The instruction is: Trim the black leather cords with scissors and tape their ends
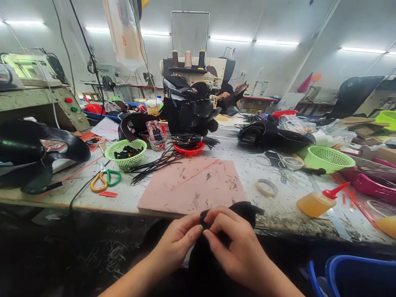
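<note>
Both hands meet at the front edge of the table, low in the head view. My left hand pinches one side of a black piece, thumb and forefinger pressed together. From the other side, my right hand grips the same piece with curled fingers, its thumb close to the left one. Part of the black piece sticks out behind the right hand, over the table edge; the rest is hidden by the fingers or merges with dark clothing. Just beyond the hands lies a pink board with dark marks.
Orange-and-green scissors and a green basket of black bits stand left. A red bowl with black strips is behind the board. A glue bottle lies right, above a blue bin. A person works at the back.
</note>
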The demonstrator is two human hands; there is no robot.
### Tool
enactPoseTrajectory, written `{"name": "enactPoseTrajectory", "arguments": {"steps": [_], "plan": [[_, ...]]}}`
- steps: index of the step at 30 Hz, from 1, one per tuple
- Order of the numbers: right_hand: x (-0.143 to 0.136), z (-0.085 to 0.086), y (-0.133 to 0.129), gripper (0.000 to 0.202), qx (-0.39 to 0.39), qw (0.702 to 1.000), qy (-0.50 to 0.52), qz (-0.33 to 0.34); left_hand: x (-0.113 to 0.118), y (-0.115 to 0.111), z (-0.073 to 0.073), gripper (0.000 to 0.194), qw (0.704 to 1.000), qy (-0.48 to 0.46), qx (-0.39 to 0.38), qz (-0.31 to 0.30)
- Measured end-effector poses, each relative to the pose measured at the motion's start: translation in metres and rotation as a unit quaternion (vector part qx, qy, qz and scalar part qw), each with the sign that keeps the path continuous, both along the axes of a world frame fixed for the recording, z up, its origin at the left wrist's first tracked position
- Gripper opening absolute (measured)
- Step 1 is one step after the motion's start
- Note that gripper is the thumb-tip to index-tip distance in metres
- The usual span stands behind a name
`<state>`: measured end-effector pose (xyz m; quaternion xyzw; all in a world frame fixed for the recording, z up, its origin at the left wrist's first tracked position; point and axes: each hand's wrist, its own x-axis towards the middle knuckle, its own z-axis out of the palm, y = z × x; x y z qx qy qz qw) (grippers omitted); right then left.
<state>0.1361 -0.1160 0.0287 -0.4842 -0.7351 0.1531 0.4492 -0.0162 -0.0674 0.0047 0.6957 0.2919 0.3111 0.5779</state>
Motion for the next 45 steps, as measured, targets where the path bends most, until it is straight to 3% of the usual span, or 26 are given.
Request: {"name": "enactPoseTrajectory", "arguments": {"steps": [16,24,30,35,40,45], "plan": [[-0.008,-0.010,0.009,0.014,0.079,0.995,-0.045,-0.048,0.008,-0.003,0.000,0.025,0.988,0.055,0.130,0.070],[-0.012,-0.009,0.010,0.015,0.070,0.994,-0.063,-0.061,0.011,-0.005,0.001,0.026,0.988,0.042,0.113,0.094],[0.000,0.003,0.002,0.004,0.025,0.981,-0.150,-0.116,0.011,-0.001,0.001,0.027,0.991,0.015,0.069,0.113],[0.006,0.007,0.000,0.009,-0.033,0.981,-0.168,-0.090,0.011,-0.002,0.001,0.027,0.990,0.003,0.038,0.135],[0.003,0.003,0.004,0.015,-0.038,0.981,-0.166,-0.097,0.012,-0.003,0.002,0.025,0.986,-0.029,0.037,0.162],[0.002,0.002,0.004,0.014,-0.012,0.987,-0.138,-0.085,0.011,0.001,0.002,0.025,0.990,-0.033,0.024,0.139]]}}
